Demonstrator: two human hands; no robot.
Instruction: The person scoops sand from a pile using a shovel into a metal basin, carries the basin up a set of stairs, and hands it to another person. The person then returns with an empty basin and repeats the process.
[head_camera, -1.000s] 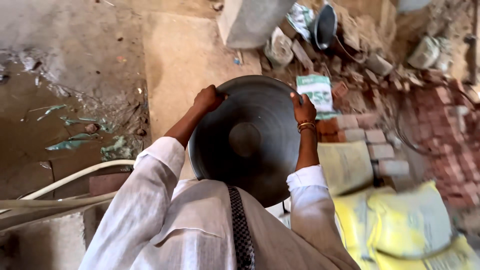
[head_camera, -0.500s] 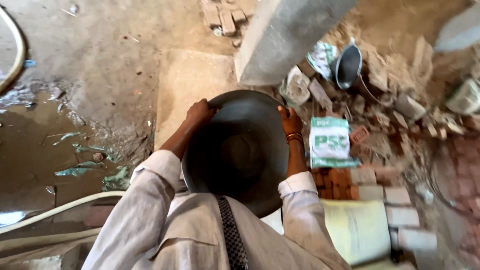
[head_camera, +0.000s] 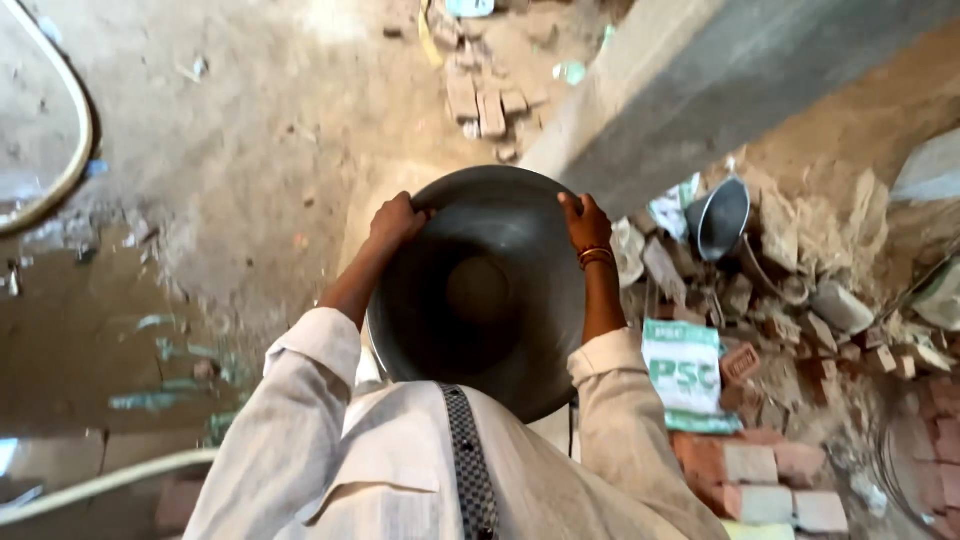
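Note:
I hold a large, dark, round metal pan (head_camera: 480, 290) in front of my body, its hollow side facing up. My left hand (head_camera: 397, 220) grips the far left of its rim. My right hand (head_camera: 585, 222), with bangles at the wrist, grips the far right of the rim. The pan looks empty. My white sleeves and shirt front fill the bottom of the view and hide the pan's near edge.
A grey concrete column (head_camera: 700, 90) rises ahead on the right. Brick rubble, a second metal pan (head_camera: 722, 218) and a white and green sack (head_camera: 684, 372) lie to the right. Loose bricks (head_camera: 485, 100) lie ahead. A hose (head_camera: 70, 160) curves over wet floor on the left.
The view has swung forward and left: the column and rubble have slid down and right in the picture. Both hands keep the same grip on the pan's rim.

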